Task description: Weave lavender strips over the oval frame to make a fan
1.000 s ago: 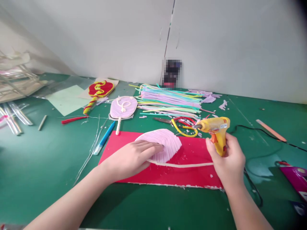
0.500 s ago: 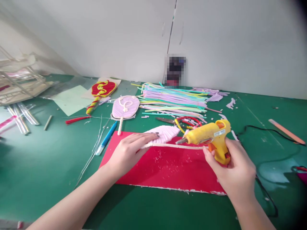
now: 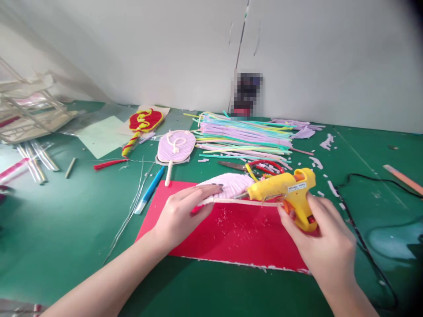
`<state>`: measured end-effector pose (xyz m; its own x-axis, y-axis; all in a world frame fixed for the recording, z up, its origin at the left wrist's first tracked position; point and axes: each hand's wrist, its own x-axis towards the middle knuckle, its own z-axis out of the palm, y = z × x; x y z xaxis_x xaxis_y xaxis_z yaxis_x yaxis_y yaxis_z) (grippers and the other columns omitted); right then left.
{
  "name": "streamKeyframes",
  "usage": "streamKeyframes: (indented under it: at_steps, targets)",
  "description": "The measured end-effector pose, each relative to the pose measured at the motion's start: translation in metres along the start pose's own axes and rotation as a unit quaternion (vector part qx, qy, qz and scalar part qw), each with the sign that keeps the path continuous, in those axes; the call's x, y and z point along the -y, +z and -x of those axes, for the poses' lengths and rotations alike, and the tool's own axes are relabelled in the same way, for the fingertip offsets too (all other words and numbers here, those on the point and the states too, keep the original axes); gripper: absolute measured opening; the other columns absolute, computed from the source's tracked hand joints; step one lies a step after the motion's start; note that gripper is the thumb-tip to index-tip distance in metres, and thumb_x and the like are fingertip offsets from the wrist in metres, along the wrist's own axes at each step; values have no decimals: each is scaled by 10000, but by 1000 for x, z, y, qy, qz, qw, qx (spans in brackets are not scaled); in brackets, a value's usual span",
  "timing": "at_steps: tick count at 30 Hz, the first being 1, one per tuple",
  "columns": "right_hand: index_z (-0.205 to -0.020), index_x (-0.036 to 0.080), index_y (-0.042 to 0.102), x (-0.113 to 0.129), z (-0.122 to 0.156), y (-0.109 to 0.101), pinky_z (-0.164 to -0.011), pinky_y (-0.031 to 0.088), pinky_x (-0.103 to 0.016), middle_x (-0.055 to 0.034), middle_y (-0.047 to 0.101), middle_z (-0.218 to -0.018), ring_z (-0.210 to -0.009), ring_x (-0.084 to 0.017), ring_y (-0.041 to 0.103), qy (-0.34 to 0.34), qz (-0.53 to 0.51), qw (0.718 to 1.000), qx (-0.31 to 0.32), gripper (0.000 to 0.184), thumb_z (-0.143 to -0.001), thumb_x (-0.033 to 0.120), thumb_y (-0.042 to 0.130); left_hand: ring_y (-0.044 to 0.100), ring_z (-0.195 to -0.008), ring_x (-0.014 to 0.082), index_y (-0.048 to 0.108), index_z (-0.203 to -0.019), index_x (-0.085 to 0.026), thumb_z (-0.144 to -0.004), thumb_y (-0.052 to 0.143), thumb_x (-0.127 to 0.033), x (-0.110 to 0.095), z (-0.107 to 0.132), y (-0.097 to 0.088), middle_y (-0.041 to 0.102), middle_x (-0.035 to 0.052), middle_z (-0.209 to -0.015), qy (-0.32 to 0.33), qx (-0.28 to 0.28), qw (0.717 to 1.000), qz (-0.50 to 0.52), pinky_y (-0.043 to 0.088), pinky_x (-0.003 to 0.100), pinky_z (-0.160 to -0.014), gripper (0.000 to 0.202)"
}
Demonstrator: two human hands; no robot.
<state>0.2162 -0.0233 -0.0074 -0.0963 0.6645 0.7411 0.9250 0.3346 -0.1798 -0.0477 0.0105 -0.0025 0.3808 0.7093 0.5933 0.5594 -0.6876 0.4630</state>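
Note:
My left hand [image 3: 180, 209] lies over a pale lilac ribbed piece [image 3: 236, 184], fingers on top and thumb by its near edge, holding it on the red board [image 3: 238, 237]. A thin pale strip [image 3: 244, 202] runs along that near edge toward my right hand. In my right hand [image 3: 325, 229] is a yellow hot glue gun [image 3: 280, 188], gripped by its handle. Its metal nozzle points left, close to the ribbed piece and the strip; whether it touches them I cannot tell. The strip's right end reaches my right thumb, where it is partly hidden.
Behind the board lie a pile of pastel pipe cleaners [image 3: 244, 132], red-handled scissors [image 3: 231, 166], a lilac fan [image 3: 176, 147] and a red-yellow fan [image 3: 145, 121]. A blue pen-like tool [image 3: 150, 189] and wires lie left. A black cord [image 3: 358, 233] trails at right.
The glue gun has moved left, bringing its nozzle nearer the ribbed piece and strip. My left hand stays on the piece, its thumb showing more. The camera view has shifted slightly.

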Motion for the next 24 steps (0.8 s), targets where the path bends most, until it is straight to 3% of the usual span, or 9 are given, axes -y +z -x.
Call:
streamKeyframes:
  at_steps: [7,15,24]
  targets:
    - [-1079,74,603,4,0,0,-670,540,-276,-108,622,-872,-752,-194,631,15,-14,1000,6,346,-780,229,684,696,-902,127,630,-1048,-187,-847,550,-87,-4,2,0,728,23,-1022,-3,-46,999,-30,550,170,-829,238]
    - [-1166,133,580,5,0,2,-672,547,-275,-90,630,-890,-781,-199,638,16,-13,1000,3,408,-779,210,683,696,-905,131,646,-1059,-188,-854,548,-99,-6,3,0,728,21,-1029,-10,-32,999,-28,542,176,-856,244]
    - [-1155,111,582,5,1,2,-694,548,-273,-100,624,-896,-770,-189,636,15,-21,1000,7,387,-789,194,677,693,-905,115,631,-1047,-170,-847,559,-86,-7,4,0,725,20,-1039,-7,-32,999,-38,529,152,-863,229]
